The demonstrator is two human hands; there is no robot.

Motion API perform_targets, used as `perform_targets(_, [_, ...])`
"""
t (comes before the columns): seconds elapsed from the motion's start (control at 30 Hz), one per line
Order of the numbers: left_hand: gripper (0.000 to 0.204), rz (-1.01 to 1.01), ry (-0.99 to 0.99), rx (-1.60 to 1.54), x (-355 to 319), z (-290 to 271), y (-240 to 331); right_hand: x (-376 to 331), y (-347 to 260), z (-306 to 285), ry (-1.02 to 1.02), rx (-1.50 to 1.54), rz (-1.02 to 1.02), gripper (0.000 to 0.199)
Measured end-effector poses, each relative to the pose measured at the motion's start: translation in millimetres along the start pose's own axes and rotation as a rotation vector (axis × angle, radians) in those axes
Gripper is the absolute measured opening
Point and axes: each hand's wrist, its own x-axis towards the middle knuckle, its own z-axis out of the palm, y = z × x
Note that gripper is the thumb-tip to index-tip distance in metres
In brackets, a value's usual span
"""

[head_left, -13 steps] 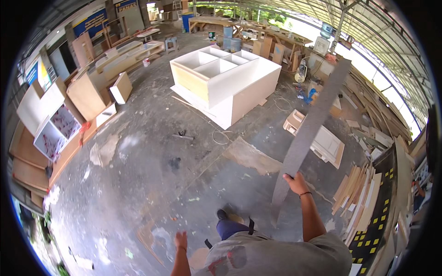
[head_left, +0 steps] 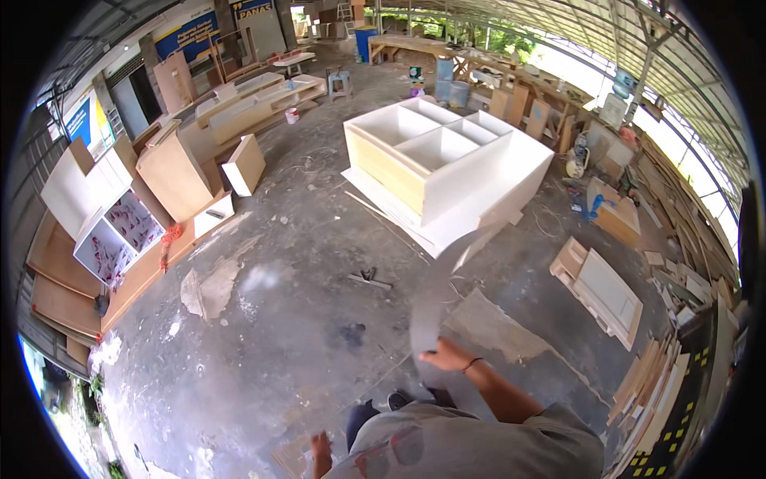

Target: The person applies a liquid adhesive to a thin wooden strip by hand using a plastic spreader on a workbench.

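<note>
My right hand point(head_left: 445, 355) is closed around one edge of a long, thin grey strip point(head_left: 428, 307). The strip bows upward and away from the hand, and its far end reaches in front of the white cabinet's lower corner. Its lower end passes down beside my body. Low in the view, my left hand point(head_left: 321, 449) hangs at my side, slightly blurred; its fingers look loosely apart, and nothing shows in them. The large white cabinet point(head_left: 487, 188) lies ahead on the floor with its compartments facing up.
A dark clamp-like tool point(head_left: 369, 279) lies on the concrete floor. A panelled white door piece point(head_left: 600, 294) rests to the right, near stacked wood strips point(head_left: 650, 383). Cabinet boxes point(head_left: 175, 169) stand at the left. A long workbench point(head_left: 411, 44) stands at the back.
The strip has swung left with my right hand and now bends in a curve. My view has turned left, so the cabinet appears further right. My left hand sits lower.
</note>
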Motion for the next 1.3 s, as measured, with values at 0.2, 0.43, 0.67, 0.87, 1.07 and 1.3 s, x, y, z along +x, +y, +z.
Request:
perform_targets(0.2, [0.057,-0.130,-0.134,0.074,66,4,105,186,-106,51,-0.482,0.166,-0.015,0.042])
perform_targets(0.43, [0.063,0.182,-0.264,0.219,180,-29,322,408,-172,59,-0.375,0.069,-0.162,0.055])
perform_targets(0.67, [0.070,0.586,-0.616,0.313,251,-55,631,573,-253,-5,-0.126,0.139,-0.262,0.041])
perform_targets(0.87, [0.069,0.645,-1.039,0.348,227,0,882,739,-220,-32,0.244,0.152,-0.179,0.039])
perform_targets(1.07, [0.041,0.530,-0.761,-0.143,281,17,1067,922,-284,-90,0.227,0.207,-0.241,0.040])
perform_targets(1.3, [0.015,0.406,-0.749,-0.631,385,22,1225,1135,-310,-132,0.037,0.145,-0.319,0.038])
